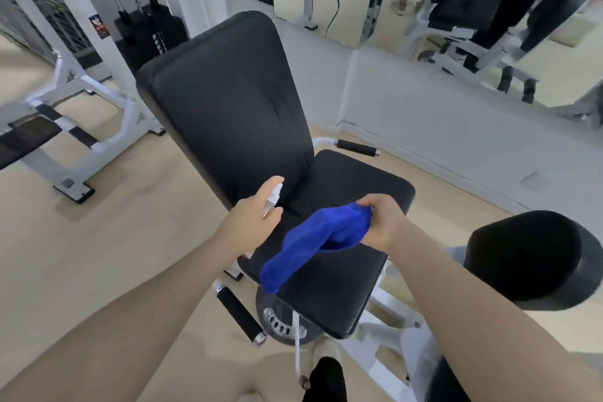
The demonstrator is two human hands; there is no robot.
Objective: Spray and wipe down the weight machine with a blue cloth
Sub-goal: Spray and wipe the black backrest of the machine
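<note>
The left hand point(253, 217) is wrapped around a small spray bottle point(273, 197), its forefinger laid over the white nozzle, which points toward the foot of the black backrest point(225, 101); the bottle's clear body shows between the fingers and the palm. The right hand point(380, 223) clutches one end of the blue cloth point(313, 241), fingers curled into the bunched fabric, and the rest of the cloth droops down and to the left over the black seat pad point(339, 287) (whether its lower end touches the pad cannot be told from this angle). Both hands hover above the seat of the weight machine, the left one over the seam where seat meets backrest, the right one above the middle of the pad; the backrest stands tilted behind them. A black-gripped handle point(239, 315) juts out below the seat's left edge, and a second one point(357, 147) shows on the far side; a thick black foam roller point(528, 259) sits to the right of the seat. To the left stands a white-framed bench point(81, 147), with a black weight stack point(150, 33) behind it; a wall mirror point(489, 10) runs along the back right, above a beige floor point(130, 238).
</note>
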